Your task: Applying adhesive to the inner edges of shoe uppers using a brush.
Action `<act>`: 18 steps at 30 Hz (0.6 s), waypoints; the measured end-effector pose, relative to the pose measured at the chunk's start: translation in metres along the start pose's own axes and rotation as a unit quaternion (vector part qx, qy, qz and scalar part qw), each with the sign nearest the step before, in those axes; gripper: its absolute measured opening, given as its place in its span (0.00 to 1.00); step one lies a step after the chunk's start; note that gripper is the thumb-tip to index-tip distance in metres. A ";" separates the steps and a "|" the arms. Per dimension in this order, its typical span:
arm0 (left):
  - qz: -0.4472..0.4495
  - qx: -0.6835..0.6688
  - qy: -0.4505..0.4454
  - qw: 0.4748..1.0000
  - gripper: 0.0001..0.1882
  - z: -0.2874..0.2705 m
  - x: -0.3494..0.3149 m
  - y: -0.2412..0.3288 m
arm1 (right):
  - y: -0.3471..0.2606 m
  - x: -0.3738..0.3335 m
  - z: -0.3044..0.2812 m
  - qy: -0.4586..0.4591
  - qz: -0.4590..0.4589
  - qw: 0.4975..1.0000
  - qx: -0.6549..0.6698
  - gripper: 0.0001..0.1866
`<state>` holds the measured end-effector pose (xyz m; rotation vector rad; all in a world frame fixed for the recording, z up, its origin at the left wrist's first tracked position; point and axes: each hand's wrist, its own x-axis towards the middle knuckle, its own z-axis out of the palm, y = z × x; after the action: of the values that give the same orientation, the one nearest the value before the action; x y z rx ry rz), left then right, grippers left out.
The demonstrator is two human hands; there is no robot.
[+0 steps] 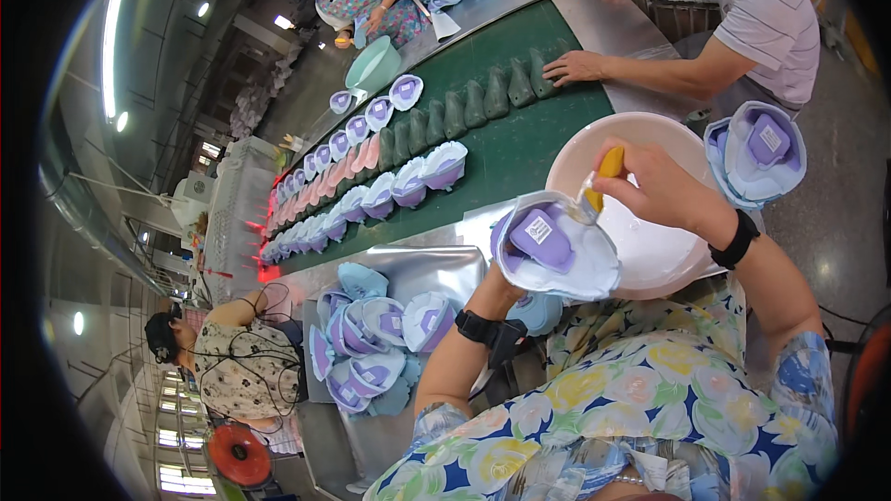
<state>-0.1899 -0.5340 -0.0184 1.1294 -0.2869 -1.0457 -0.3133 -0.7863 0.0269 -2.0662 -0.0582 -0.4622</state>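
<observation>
My left hand [498, 289], mostly hidden beneath it, holds up a light blue and purple shoe upper [577, 255] with a purple padded piece and a white label inside. Closed round the yellow handle of a brush [610, 167] is my right hand [654, 184]. The brush's pale end meets the upper's rim on its right side. Behind and below both hands sits a wide whitish basin [650, 255] with pale stuff inside. A similar upper [756, 153] stands just right of the basin.
A metal tray [432, 269] heaped with uppers [376, 329] lies to my left. Beyond, a green conveyor belt [501, 158] carries rows of uppers, pink pieces and dark shoe lasts [473, 104]. One co-worker's hand [575, 67] reaches onto the belt; others work across and at far left.
</observation>
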 end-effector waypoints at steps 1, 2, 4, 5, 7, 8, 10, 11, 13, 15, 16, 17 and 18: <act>0.000 0.009 -0.017 1.000 0.23 -0.007 0.002 0.002 | 0.004 -0.003 -0.002 -0.013 0.007 1.000 -0.003 0.10; 0.001 0.018 -0.033 0.999 0.23 -0.014 0.006 0.006 | 0.005 -0.006 -0.006 -0.004 0.023 1.000 -0.002 0.09; -0.074 -0.032 -0.003 0.997 0.24 -0.007 0.013 0.026 | 0.003 -0.013 -0.014 0.010 0.056 0.998 0.001 0.09; -0.043 0.025 -0.017 0.999 0.24 -0.002 0.015 0.029 | -0.002 -0.012 -0.014 0.041 0.028 0.999 0.007 0.09; -0.003 0.088 -0.039 0.995 0.25 0.001 0.015 0.032 | -0.018 -0.008 -0.010 0.107 -0.028 0.994 0.022 0.09; 0.006 0.088 -0.047 0.995 0.25 0.000 0.015 0.029 | -0.016 -0.005 -0.005 0.087 -0.076 0.993 -0.008 0.09; -0.014 -0.022 -0.049 0.998 0.25 -0.001 0.019 0.024 | -0.008 -0.001 0.006 0.050 -0.176 0.981 -0.067 0.09; 0.000 -0.003 -0.021 1.000 0.25 0.001 0.016 0.021 | -0.006 -0.001 0.006 0.036 -0.174 0.982 -0.066 0.09; 0.022 0.007 0.019 1.000 0.25 0.000 0.013 0.020 | 0.001 -0.004 0.005 0.000 -0.175 0.982 -0.066 0.10; 0.035 -0.010 0.044 0.998 0.28 -0.022 0.014 0.013 | 0.001 -0.008 0.000 -0.042 -0.138 0.987 -0.074 0.11; 0.090 0.074 0.074 0.990 0.30 -0.038 0.016 0.005 | 0.002 -0.011 -0.004 -0.063 -0.119 0.988 -0.080 0.11; 0.176 0.280 0.068 0.941 0.33 -0.062 0.017 -0.002 | 0.004 -0.015 -0.006 -0.044 -0.091 0.994 -0.049 0.11; 0.262 0.465 0.099 0.840 0.37 -0.088 0.020 -0.008 | 0.007 -0.018 -0.008 -0.026 -0.064 0.997 -0.020 0.11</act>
<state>-0.1254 -0.4972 -0.0706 1.8650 -0.9474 -0.2409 -0.3303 -0.7937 0.0186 -2.1223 -0.2159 -0.4915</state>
